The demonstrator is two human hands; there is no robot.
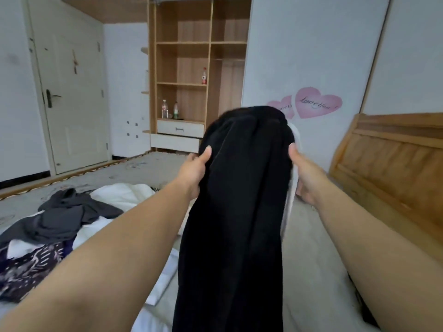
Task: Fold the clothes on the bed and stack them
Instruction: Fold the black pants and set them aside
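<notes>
A long black garment (pixel 237 212) with a white stripe down its right edge hangs in front of me over the bed (pixel 316 259). My left hand (pixel 194 173) grips its upper left side, thumb on the front of the cloth. On the upper right side, my right hand (pixel 304 173) grips the garment by the white stripe. The top of the garment bulges above both hands, and its lower end runs out of view at the bottom. A heap of unfolded clothes lies on the bed at the left: a dark grey piece (pixel 62 216), a white piece (pixel 124 195) and a dark patterned piece (pixel 28 267).
A wooden headboard (pixel 388 168) stands at the right of the bed. An open wooden wardrobe (pixel 191 68) with bottles on its shelves stands against the far wall, and a closed door (pixel 72 92) is to the left. A folded white cloth (pixel 163 279) lies below the garment.
</notes>
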